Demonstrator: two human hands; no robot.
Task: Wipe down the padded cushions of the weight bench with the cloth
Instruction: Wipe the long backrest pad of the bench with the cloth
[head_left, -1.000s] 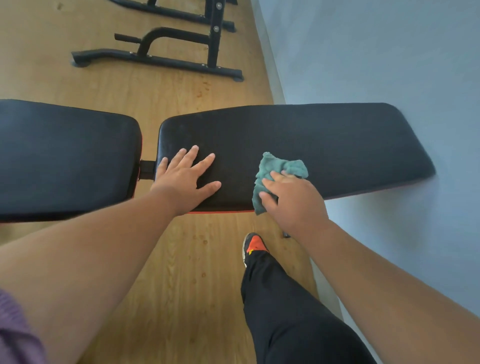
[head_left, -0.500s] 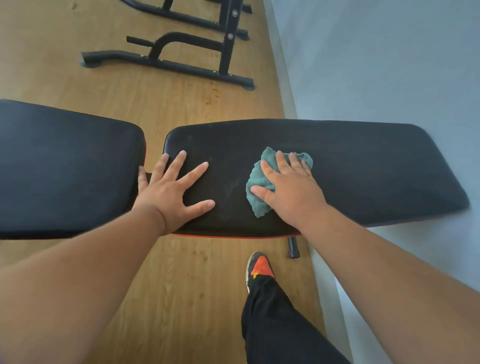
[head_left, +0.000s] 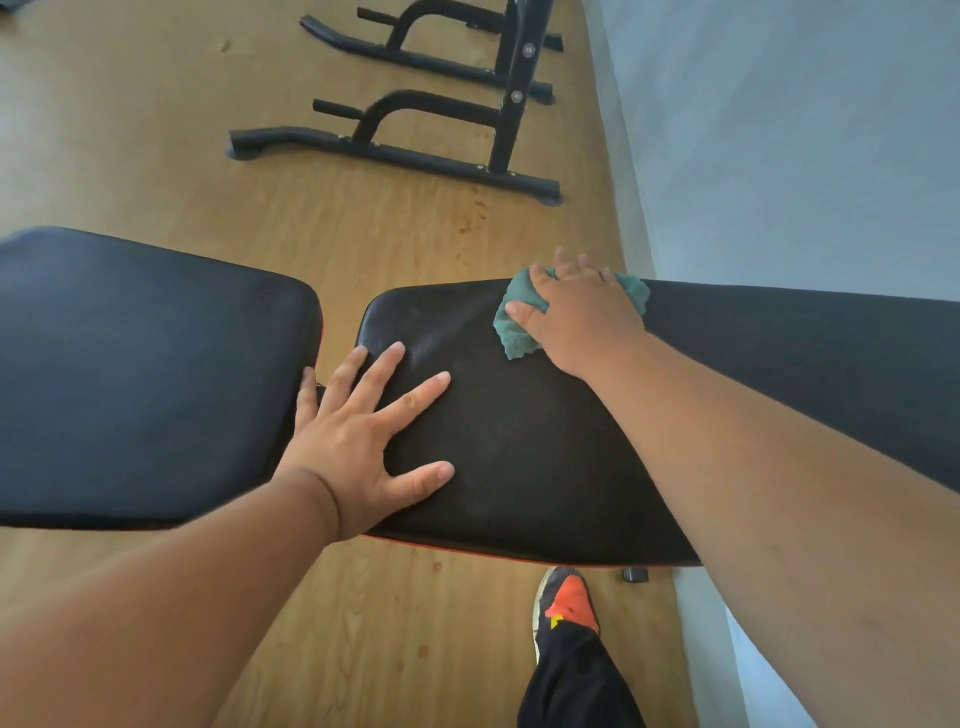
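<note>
Matt black leatherette cushions (head_left: 519, 441), fuzzy teal cloth (head_left: 511, 325), smooth wood-grain floor (head_left: 337, 234), black metal frame (head_left: 415, 156)

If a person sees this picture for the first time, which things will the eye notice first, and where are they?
First, the teal cloth, pressed by the right hand on the far edge of the long black cushion in the middle. Next, the left hand, spread flat on that cushion's near left end, beside the gap to the second cushion. Below, a shoe with an orange tongue stands on the wooden floor.
</note>
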